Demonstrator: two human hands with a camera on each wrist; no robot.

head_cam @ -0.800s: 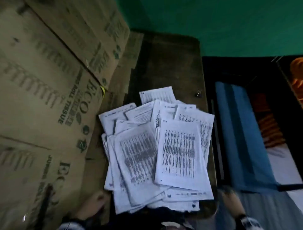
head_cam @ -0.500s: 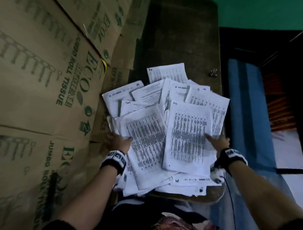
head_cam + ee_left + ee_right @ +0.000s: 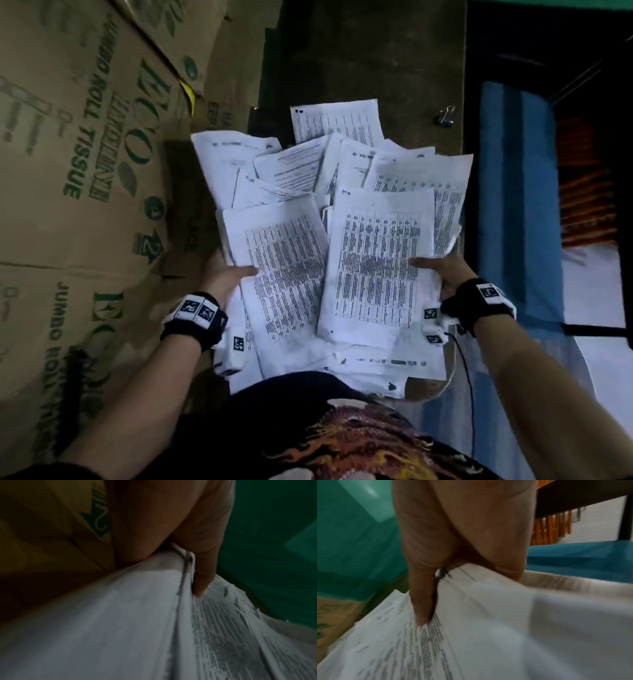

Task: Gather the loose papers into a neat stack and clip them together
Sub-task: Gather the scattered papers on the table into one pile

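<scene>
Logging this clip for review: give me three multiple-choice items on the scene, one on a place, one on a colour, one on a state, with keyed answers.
1. Where does the binder clip lie?
A. on the table beyond the papers, near its right edge
B. on top of the papers
C. in the left hand

2. What colour is the print on the cardboard boxes?
A. red
B. green
C. blue

3. How are the papers?
A. one squared stack
B. clipped together
C. loose and overlapping

Answers:
1 A: the binder clip sits on the bare table.
2 B: the cardboard boxes bear green lettering.
3 C: the papers are fanned out, with the left hand and right hand gripping their sides.
</scene>
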